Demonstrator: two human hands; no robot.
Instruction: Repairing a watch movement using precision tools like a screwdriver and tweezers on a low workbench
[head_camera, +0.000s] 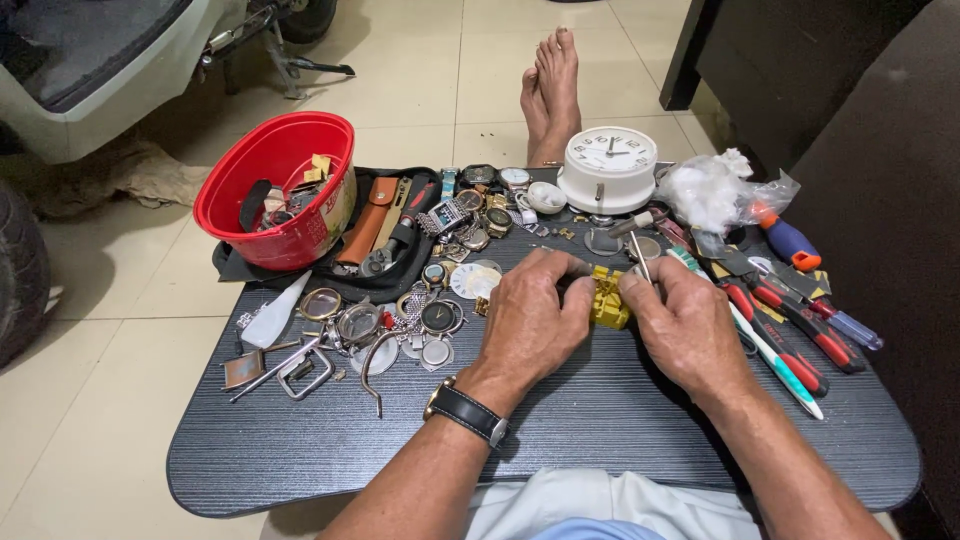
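Nearest the camera, a dark wood-grain lap table (600, 440) carries the work. On it the left hand (530, 320), with a black-strapped wristwatch (468, 410) on its wrist, curls its fingers closed against a small yellow block holder (608, 302), pressing it from nine o'clock. The right hand (685, 320) closes on the same yellow piece from three o'clock and pinches a thin metal tool (640, 256) that points up toward twelve.

At nine o'clock of the hands lies a scatter of watch cases and metal parts (400, 325). At three o'clock lie red-handled pliers (800, 330) and a toothbrush (780, 365).

Farther off, at twelve o'clock, stands a white round alarm clock (607, 168), with a crumpled clear plastic bag (715, 190) just beside it at its three o'clock. At ten o'clock sits a red plastic bowl (275, 190) of oddments. Beyond the table's far edge, bare feet (550, 95) rest on the tiled floor (420, 70).
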